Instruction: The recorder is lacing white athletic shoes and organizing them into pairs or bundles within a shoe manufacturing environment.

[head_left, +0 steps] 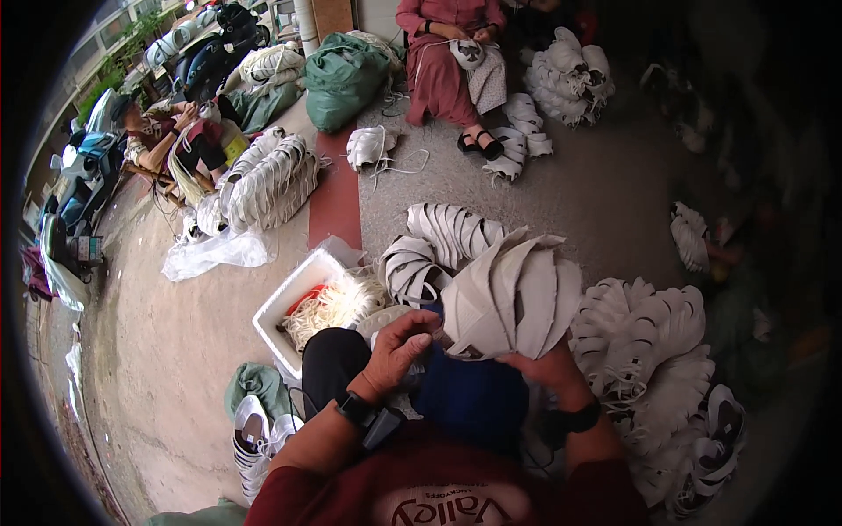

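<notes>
A nested stack of white shoe uppers [513, 302] is held up above my lap. My right hand [548, 366] grips the stack from beneath at its right end, the fingers partly hidden behind it. At the stack's left end is my left hand [399, 351], its fingers bent toward the edge of the nearest upper; whether they touch it or pinch anything I cannot tell. Blue cloth [474, 390] covers my lap below. Just beyond the held stack, more nested shoe uppers [452, 232] lie on the floor.
A white foam box [272, 329] of cream laces [338, 309] stands at left. Shoe uppers pile up [645, 342] at right. Laced shoes [254, 438] sit at lower left. Two people work farther off, near green sacks [346, 79] and more stacked uppers [272, 180].
</notes>
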The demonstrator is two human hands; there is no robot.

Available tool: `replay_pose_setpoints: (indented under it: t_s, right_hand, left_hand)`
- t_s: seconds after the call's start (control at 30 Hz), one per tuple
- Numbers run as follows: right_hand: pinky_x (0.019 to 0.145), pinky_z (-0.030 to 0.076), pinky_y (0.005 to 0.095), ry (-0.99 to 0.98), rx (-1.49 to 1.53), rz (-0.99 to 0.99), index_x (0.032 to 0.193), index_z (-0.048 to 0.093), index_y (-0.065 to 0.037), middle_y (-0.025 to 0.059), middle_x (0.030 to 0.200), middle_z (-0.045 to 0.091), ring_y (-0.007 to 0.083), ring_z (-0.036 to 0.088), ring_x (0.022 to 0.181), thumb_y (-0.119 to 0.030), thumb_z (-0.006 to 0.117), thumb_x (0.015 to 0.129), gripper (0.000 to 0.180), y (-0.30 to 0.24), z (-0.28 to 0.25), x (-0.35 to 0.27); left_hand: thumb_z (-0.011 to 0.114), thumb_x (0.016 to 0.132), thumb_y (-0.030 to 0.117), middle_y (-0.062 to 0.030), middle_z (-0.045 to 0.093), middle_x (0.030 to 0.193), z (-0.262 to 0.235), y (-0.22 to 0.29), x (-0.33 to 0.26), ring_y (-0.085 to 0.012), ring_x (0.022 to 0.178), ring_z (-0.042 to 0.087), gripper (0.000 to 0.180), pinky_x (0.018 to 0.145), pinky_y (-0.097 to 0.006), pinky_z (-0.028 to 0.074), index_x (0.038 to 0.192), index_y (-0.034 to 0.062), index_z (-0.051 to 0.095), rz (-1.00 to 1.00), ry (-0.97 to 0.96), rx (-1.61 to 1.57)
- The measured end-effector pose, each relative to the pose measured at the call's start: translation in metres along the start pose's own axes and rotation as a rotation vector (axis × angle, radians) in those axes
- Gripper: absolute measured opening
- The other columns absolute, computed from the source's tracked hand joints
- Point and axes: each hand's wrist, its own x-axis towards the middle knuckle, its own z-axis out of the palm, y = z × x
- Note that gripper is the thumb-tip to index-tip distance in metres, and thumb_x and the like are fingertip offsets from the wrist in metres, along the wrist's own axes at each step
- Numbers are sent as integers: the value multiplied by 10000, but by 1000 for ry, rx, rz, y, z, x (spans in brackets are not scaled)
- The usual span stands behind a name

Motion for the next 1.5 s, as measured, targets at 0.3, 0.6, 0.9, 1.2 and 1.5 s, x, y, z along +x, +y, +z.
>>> replay_pose_setpoints:
  t_s: [0.3,0.6,0.9,1.2,1.5]
  right_hand:
    - [980,371,397,88,916,257,1303,383,-28,119,1266,465,285,443,1185,-43,683,683,689,-75,51,-80]
    - [923,403,317,-140,845,76,1241,445,-5,71,1169,535,194,518,1059,-55,719,680,626,-94,69,-26]
    - [893,426,358,110,1463,388,1242,429,-76,51,1188,511,202,485,1098,-30,674,707,590,-60,183,3]
    - [787,449,393,210,170,271,1005,513,48,185,989,566,318,559,900,-199,611,826,321,-59,124,-32]
    - [1056,248,416,-145,208,89,1316,251,88,319,1316,325,447,291,1256,-151,649,745,736,-39,158,8]
  left_hand:
    - [766,704,86,-42,592,1118,6,9,-91,-106,1014,524,572,926,-279,413,1207,-12,512,-68,-92,-34]
    - [773,676,49,-8,638,881,-43,100,-118,-59,820,538,313,762,-220,434,952,-14,638,93,-132,210]
    - [732,641,345,-175,562,629,-25,152,-50,-379,583,527,349,568,-408,434,645,35,572,404,-15,1336]
    - [610,676,235,-85,586,780,-16,-25,-68,-253,774,572,211,697,-346,464,774,51,579,479,-139,1525]
    - [619,698,153,-122,593,905,-34,29,-77,-305,898,556,329,825,-378,429,1016,79,576,626,130,1315]
